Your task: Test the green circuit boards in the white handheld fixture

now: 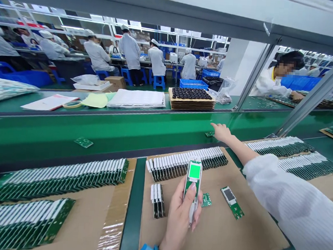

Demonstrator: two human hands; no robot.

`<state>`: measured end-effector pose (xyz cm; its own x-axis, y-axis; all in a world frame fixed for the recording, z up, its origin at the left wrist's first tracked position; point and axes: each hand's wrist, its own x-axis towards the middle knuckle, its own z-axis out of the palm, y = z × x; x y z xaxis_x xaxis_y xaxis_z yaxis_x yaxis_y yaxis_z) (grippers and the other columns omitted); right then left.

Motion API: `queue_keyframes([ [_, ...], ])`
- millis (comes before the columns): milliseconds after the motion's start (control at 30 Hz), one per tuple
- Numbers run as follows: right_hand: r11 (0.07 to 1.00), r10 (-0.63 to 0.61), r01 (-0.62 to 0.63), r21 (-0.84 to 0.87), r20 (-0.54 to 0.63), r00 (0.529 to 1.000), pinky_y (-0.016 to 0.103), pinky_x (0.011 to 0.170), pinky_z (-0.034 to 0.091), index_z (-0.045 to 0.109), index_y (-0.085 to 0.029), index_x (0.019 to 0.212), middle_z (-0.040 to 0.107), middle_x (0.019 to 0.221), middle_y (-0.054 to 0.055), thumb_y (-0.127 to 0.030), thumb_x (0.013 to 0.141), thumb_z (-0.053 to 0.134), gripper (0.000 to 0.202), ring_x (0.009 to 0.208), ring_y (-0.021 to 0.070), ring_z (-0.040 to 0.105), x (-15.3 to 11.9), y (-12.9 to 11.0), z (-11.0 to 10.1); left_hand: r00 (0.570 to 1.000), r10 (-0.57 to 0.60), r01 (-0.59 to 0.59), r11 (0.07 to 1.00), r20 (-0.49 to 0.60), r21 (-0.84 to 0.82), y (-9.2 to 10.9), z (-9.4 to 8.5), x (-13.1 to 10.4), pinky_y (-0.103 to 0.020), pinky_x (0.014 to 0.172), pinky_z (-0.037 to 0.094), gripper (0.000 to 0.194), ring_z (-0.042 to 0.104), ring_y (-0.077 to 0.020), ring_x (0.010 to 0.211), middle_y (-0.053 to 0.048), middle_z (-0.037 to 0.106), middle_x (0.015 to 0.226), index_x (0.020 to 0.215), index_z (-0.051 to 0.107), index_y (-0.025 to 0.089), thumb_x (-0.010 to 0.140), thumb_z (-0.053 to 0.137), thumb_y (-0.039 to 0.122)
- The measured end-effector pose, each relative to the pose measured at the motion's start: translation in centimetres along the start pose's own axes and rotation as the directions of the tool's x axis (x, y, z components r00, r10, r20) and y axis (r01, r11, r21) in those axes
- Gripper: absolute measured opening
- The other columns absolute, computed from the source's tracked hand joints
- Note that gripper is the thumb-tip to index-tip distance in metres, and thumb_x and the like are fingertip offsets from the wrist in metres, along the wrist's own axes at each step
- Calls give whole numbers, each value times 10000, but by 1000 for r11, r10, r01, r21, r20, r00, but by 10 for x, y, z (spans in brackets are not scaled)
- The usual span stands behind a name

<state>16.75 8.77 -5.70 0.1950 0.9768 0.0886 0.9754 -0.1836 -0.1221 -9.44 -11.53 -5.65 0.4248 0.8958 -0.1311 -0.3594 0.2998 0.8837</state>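
Head view: L hand is closed round the lit unit, thumb on its face, fingers wrapped at the far edge, green screen facing the wearer. R hand is out beyond it & to the right, index stretched, other fingers half curled. Small PCB is just beside R hand, on the green strip; can't tell if fingers touch or grip it.

Step, my read: unit held so its screen can be seen, R hand busy at strip. Next move prob. calls for a steady L grip & R fingers kept clear of the PCB row.

Surface: cardboard sheet under L hand; PCB row just beyond, short stack to its left, bare PCB just right, dark-screen PCB further right. Well left: 2nd cardboard w/ 2 more rows. Right of R hand: extra PCB rows.

Room: beyond R hand, ledge w/ tray stack, papers, clear bag. Co-worker far right of it; white-coated ppl w/ blue stools further back.
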Motion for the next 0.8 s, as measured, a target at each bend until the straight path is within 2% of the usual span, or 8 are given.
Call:
queue_keyframes([
  [100, 999, -34, 35, -7, 57, 998, 482, 967, 448, 500, -174, 1267, 495, 1306, 101, -308, 900, 567, 396, 1162, 248, 510, 12, 5, 22, 1000, 0, 0, 1000, 2, -12, -3, -5, 1, -133, 308, 272, 212, 346, -50, 420, 7, 517, 748, 999, 516, 216, 933, 485, 415],
  [200, 998, -62, 61, 19, 81, 995, 449, 939, 474, 557, -148, 1178, 553, 1225, 94, -309, 904, 565, 318, 1097, 220, 553, 13, 9, 30, 1000, -8, 8, 999, 8, -33, -7, -9, 2, -130, 310, 266, 229, 353, -51, 426, 6, 513, 754, 1058, 507, 225, 941, 468, 418],
  [333, 995, -42, 39, 87, 34, 999, 447, 926, 476, 578, -126, 1118, 587, 1146, 89, -326, 894, 579, 300, 1057, 215, 571, 12, 10, 17, 1000, 6, -5, 999, 24, -33, -6, -8, 2, -134, 313, 259, 251, 349, -52, 425, 4, 510, 750, 1104, 496, 224, 946, 455, 415],
  [433, 979, -38, 45, 200, -40, 999, 418, 911, 486, 510, -99, 1235, 582, 1161, 132, -300, 936, 488, 360, 1034, 214, 588, -2, 1, -8, 1000, 23, -23, 1000, 7, -20, -1, -5, 0, -134, 316, 256, 233, 339, -53, 424, 10, 503, 751, 1109, 486, 232, 949, 454, 398],
  [533, 928, -117, 134, 348, -70, 991, 298, 825, 529, 341, -126, 1404, 580, 1198, 122, -286, 984, 298, 451, 941, 160, 635, -46, -14, -32, 999, 30, -30, 1000, -18, -6, 4, 0, -3, -134, 320, 249, 219, 329, -53, 422, 15, 494, 738, 1091, 490, 228, 950, 451, 391],
  [600, 880, -214, 221, 421, -64, 975, 250, 786, 541, 353, -236, 1406, 592, 1203, 47, -326, 972, 337, 444, 912, 130, 646, -92, -26, -41, 999, 34, -34, 999, -23, -3, 6, 3, -4, -133, 323, 251, 208, 329, -50, 422, 13, 495, 736, 1046, 503, 216, 948, 452, 392],
  [700, 792, -416, 392, 468, -56, 907, 341, 927, 498, 528, -278, 1261, 611, 1201, 24, -258, 885, 511, 377, 1064, 192, 597, -166, -42, -35, 999, 41, -41, 999, -20, -15, 7, 3, -5, -129, 327, 260, 189, 336, -43, 422, 13, 505, 748, 993, 503, 210, 946, 459, 388],
  [800, 757, -527, 434, 488, 63, 848, 390, 870, 512, 565, -263, 1208, 638, 1117, 53, -220, 875, 520, 339, 1012, 224, 602, -215, -55, -14, 998, 56, -56, 998, -4, -25, 6, 2, -3, -125, 324, 271, 180, 343, -41, 419, 20, 502, 739, 957, 494, 210, 941, 474, 388],
])
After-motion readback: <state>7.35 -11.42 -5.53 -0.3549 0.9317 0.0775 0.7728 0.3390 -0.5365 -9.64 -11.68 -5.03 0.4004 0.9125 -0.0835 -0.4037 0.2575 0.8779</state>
